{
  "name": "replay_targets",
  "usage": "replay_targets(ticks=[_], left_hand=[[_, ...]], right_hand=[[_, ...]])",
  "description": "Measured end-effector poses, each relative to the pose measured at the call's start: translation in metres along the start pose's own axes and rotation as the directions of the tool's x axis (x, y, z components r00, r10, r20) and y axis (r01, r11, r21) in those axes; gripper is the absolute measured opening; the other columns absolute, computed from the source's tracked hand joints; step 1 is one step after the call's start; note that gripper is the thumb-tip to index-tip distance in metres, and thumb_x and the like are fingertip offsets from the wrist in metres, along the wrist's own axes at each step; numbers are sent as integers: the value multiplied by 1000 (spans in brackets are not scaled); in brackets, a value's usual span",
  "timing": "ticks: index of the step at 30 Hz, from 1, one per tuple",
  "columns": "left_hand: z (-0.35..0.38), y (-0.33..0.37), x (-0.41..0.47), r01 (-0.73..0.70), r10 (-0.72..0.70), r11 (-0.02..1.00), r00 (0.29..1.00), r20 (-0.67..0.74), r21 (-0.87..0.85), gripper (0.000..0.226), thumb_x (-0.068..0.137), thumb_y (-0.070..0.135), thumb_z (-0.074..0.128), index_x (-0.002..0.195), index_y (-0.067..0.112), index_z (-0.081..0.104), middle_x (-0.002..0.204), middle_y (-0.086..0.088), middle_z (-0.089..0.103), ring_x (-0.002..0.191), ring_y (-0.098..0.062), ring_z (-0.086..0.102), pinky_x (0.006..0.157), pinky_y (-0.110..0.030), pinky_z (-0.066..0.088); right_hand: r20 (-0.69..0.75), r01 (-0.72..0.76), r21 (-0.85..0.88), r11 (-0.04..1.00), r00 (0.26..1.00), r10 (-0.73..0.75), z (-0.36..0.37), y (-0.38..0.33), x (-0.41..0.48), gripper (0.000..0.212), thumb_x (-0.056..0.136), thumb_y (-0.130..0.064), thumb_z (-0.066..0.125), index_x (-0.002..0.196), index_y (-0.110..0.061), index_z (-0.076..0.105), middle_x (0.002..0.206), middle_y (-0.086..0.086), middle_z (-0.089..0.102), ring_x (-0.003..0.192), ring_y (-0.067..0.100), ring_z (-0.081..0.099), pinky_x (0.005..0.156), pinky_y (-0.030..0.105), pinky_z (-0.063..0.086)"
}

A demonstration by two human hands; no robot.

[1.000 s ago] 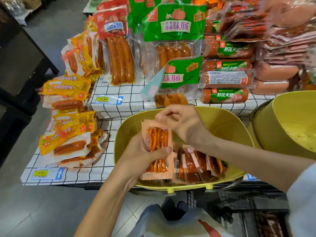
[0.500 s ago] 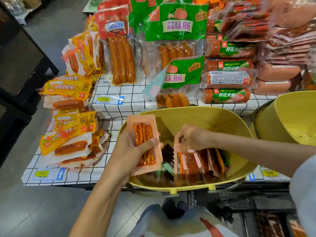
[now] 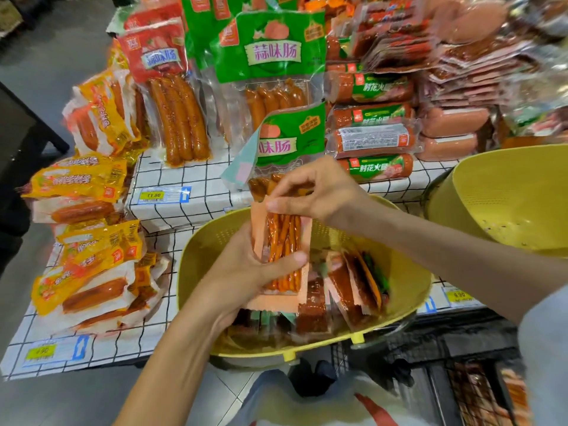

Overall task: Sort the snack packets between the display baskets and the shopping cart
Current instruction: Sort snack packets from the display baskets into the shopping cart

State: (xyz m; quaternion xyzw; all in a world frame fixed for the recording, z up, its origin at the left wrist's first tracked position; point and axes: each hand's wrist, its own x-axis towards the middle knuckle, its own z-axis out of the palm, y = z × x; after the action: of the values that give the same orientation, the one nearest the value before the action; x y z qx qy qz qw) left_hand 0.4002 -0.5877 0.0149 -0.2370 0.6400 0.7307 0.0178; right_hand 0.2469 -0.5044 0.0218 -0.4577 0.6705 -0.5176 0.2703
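In the centre of the frame your left hand (image 3: 242, 272) holds an orange snack packet (image 3: 284, 238) upright, fingers clamped around it, thumb across the front; your right hand (image 3: 322, 192) pinches its top edge, fingers together on it; the packet is above the yellow basket (image 3: 196, 259), where other packets (image 3: 347, 281) lie; a second basket (image 3: 507, 198) stands at the right.

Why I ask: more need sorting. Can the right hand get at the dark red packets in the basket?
Probably not yet: the right hand pinches the orange packet above the dark red packets.
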Motion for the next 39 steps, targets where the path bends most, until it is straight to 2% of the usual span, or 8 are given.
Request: replay_targets(ticks=[5,7,10,14,21,26,34,39], left_hand=[[-8,-11,-1,62,-59,998,986,-156,15,59,59,25,77,114,19,58,96,1,74,90,-18,72,78,-37,58],[-16,-14,-1,73,-63,996,976,-207,43,55,63,24,76,115,21,57,97,2,74,91,-18,71,81,-41,57],[-18,-14,-2,77,-68,996,979,-193,38,59,63,24,76,118,20,56,100,-1,74,93,-20,71,83,-42,57],[-15,-15,-2,81,-75,996,983,-170,29,58,62,26,75,116,22,55,97,2,74,89,-17,72,75,-34,59],[-19,-18,-4,78,-73,997,982,-174,21,45,73,18,74,115,21,58,96,2,75,89,-16,72,67,-26,58],[-23,-19,-6,43,-40,999,973,-229,10,42,77,12,73,116,17,57,98,-4,74,90,-22,72,70,-33,60],[-28,-9,-5,-61,83,995,935,-344,76,41,85,14,68,123,15,52,107,-2,70,96,-16,68,68,-21,51],[-26,-11,-3,-23,43,996,969,-244,84,31,85,19,64,114,14,57,98,-2,74,89,-16,71,65,-22,54]], right_hand=[[39,-276,-57,960,960,278,-22,32,-18,24,96,-13,51,83,0,67,73,9,66,63,17,62,54,21,51],[168,-371,-409,834,867,468,-25,50,-26,20,98,-8,46,93,0,64,88,9,64,78,17,60,62,14,48],[237,-218,-793,568,749,619,-13,67,-27,33,94,3,41,122,-6,57,117,9,59,100,20,56,78,20,43],[335,-61,-863,502,675,658,-3,76,-21,37,92,4,43,127,-8,49,123,9,53,107,22,52,74,23,41],[302,-125,-767,630,796,525,-12,78,-20,29,80,7,61,77,-21,53,73,-14,46,89,14,49,67,23,42],[422,-12,-652,758,825,376,-20,52,-23,14,88,-5,61,81,-16,61,82,-12,57,85,0,52,77,24,43],[357,-57,-189,980,926,123,-27,3,-17,3,91,1,57,88,0,57,84,34,60,80,40,60,73,46,49],[296,-170,28,985,943,155,-6,-9,-12,10,86,1,63,83,-8,61,62,14,52,60,9,53,59,16,46]])
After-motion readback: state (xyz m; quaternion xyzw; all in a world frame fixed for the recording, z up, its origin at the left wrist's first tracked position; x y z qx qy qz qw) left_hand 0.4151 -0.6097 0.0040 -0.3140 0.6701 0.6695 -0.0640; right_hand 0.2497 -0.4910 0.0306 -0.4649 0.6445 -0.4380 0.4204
